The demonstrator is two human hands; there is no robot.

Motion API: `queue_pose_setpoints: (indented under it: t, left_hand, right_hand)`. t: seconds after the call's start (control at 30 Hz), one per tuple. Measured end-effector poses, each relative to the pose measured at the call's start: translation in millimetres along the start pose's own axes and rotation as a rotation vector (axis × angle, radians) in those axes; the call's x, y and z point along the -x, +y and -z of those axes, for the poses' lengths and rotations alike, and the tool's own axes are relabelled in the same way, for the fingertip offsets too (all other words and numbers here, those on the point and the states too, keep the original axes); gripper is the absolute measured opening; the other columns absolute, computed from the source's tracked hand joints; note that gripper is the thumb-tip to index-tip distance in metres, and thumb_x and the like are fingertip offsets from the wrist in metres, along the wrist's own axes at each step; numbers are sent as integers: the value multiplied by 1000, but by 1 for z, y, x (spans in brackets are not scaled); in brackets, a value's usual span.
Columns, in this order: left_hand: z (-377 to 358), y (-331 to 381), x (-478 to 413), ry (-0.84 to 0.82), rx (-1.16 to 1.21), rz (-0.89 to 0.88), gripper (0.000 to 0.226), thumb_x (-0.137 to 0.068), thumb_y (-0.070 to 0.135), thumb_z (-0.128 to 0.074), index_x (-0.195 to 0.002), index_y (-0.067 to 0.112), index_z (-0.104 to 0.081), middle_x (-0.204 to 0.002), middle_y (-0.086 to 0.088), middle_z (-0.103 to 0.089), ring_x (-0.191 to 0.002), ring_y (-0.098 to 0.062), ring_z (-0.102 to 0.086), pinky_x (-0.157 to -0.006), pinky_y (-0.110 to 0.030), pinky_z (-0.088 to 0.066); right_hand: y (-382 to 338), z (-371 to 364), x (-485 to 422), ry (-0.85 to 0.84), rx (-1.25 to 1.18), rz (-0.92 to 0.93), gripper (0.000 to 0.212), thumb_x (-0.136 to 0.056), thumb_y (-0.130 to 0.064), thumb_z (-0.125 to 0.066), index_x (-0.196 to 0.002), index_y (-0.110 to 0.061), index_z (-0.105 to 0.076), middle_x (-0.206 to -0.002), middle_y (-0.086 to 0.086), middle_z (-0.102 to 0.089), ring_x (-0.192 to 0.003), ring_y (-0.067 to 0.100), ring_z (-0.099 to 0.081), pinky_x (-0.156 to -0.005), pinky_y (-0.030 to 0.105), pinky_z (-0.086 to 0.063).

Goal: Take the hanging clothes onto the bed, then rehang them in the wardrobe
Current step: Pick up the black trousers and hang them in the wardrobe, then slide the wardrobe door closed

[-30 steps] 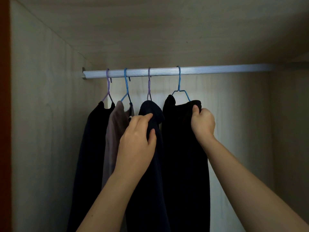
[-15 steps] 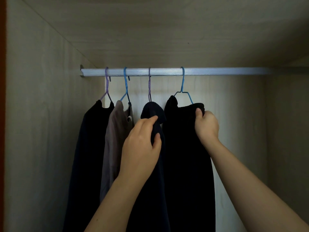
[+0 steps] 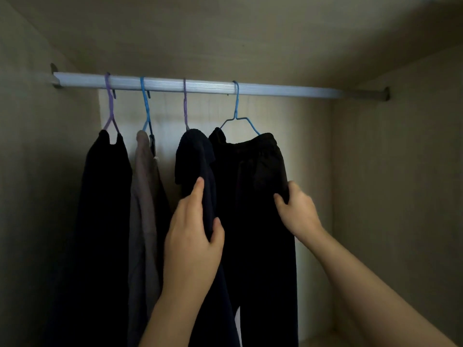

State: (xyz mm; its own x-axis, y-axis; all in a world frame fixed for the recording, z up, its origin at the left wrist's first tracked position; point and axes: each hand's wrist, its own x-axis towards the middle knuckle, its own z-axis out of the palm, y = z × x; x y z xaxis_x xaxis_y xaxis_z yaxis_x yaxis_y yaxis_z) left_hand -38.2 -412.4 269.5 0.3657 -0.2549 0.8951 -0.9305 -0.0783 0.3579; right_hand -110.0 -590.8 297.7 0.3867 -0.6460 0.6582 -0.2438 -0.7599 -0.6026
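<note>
Left hand [image 3: 193, 236] grips garment [image 3: 198, 156] — right hand [image 3: 298, 214], seemingly trousers [image 3: 258, 166].

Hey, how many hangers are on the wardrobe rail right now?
4 on the rail: far-left purple hanger, left blue hanger, middle purple hanger carrying the navy garment, right blue hanger carrying the black trousers. No others show.

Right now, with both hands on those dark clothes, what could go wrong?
The left hand grips the navy garment and the right hand pinches the black trousers, both by the cloth, not the hangers. A downward tug might drag either off its hanger. The trousers sit unevenly on the blue hanger, so they may slip first.
</note>
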Motion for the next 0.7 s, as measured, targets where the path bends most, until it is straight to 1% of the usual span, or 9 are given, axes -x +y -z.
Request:
queue_pose_setpoints:
  t: [0.07,0.17,0.27,0.4,0.47,0.5,0.57,0.63,0.7]
  left_hand:
    - [0,0,7,-21,40,4,70,-86,13,-55,-143,32,-19,-130,9,-44,-113,2,-38,-91,-17,-31]
    - [1,-1,21,-55,105,30,69,-86,12,-55,-143,30,-20,-133,7,-43,-119,-2,-38,-92,-18,-31]
    - [0,-5,43,-115,173,84,68,-86,13,-55,-143,29,-21,-135,5,-42,-123,-7,-40,-93,-20,-33]
    - [-6,-6,78,-177,158,90,60,-82,8,-61,-136,14,-38,-128,-9,-51,-118,-25,-49,-91,-26,-35]
    - [-10,1,95,-126,141,29,50,-81,6,-61,-129,8,-46,-122,-15,-55,-112,-27,-51,-88,-29,-38]
    - [-13,6,103,-72,151,-13,44,-81,7,-60,-124,6,-50,-119,-16,-56,-109,-26,-50,-87,-29,-39]
    - [-22,21,117,7,218,-104,35,-81,8,-57,-115,5,-55,-114,-17,-59,-103,-26,-51,-84,-32,-44]
    - [-34,36,130,-38,307,-187,27,-82,10,-54,-109,7,-57,-107,-14,-62,-98,-23,-53,-81,-33,-46]
    - [-51,49,140,-162,396,-202,26,-83,17,-51,-107,11,-55,-103,-9,-63,-96,-17,-53,-83,-25,-43]
  right_hand:
    - [5,1,18,-40,42,-32,13,-93,-19,-46,-99,-7,-48,-82,3,-48,-80,28,-53,-53,22,-23]
    - [12,1,48,-61,99,-105,18,-93,-20,-47,-101,-5,-51,-84,6,-53,-90,32,-59,-62,26,-31]
    - [18,2,85,-74,110,-179,10,-92,-20,-48,-87,-11,-50,-79,4,-55,-82,30,-56,-64,28,-35]
    - [30,16,144,-100,140,-255,18,-90,-15,-49,-73,-22,-49,-69,-10,-50,-75,16,-51,-57,20,-31]
    - [40,29,175,-140,160,-306,8,-91,-16,-50,-87,-17,-57,-79,-7,-55,-80,14,-53,-60,17,-37]
    - [47,36,190,-151,189,-336,10,-91,-17,-51,-95,-12,-58,-86,-3,-57,-82,14,-54,-64,18,-39]
    - [64,54,215,-146,259,-391,9,-89,-18,-53,-96,-12,-55,-90,0,-57,-78,13,-53,-65,16,-38]
    - [80,74,233,-124,325,-433,7,-88,-17,-54,-90,-18,-48,-84,-4,-54,-69,4,-49,-61,9,-36]
    - [95,97,245,-83,337,-508,12,-89,-18,-55,-93,-21,-44,-86,-5,-55,-73,5,-52,-65,8,-38]
